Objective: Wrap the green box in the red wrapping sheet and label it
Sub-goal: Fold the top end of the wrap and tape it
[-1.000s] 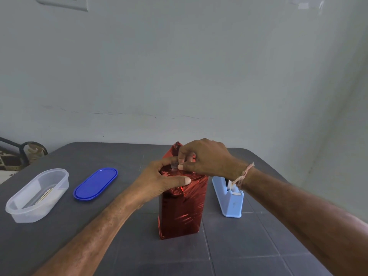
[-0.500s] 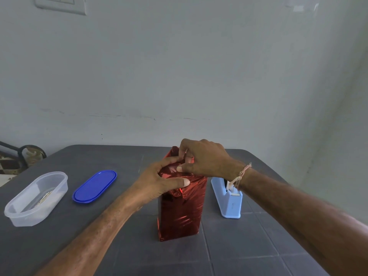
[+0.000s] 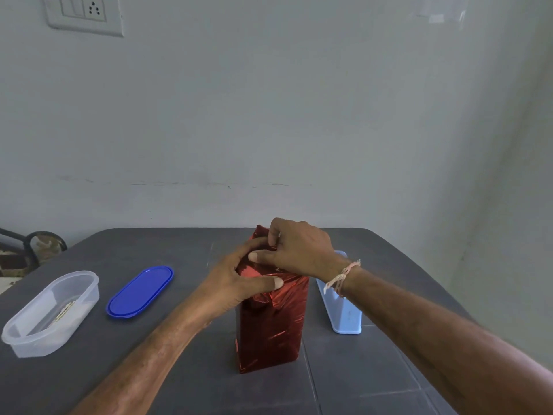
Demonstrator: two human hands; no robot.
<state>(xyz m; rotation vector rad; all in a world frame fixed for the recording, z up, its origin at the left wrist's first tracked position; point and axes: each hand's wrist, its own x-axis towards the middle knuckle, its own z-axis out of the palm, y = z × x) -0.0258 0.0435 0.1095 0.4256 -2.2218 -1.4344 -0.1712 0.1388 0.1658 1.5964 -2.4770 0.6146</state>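
Right grip (image 3: 302, 250) is curled over the top of the parcel, fingertips pinching the loose folds of the red wrapping sheet (image 3: 269, 330) at its 12 o'clock edge. Left grip (image 3: 239, 283) wraps the top from 9 o'clock, thumb laid flat across the front face and fingers bent over the top, pinning the paper down. The green box is wholly hidden under the sheet, standing upright mid-worktop (image 3: 149, 369). I judge the foil thin, slick and springy. It would unfold if I let go and tear if I tugged, so I'd hold it at the folded corners and press against the stiff box edges. Tall and probably light, the box could tip. A tape dispenser (image 3: 344, 313) stands just beside it at 3 o'clock. A blue lid (image 3: 140, 291) and a clear tub (image 3: 51, 313) lie toward 9 o'clock.
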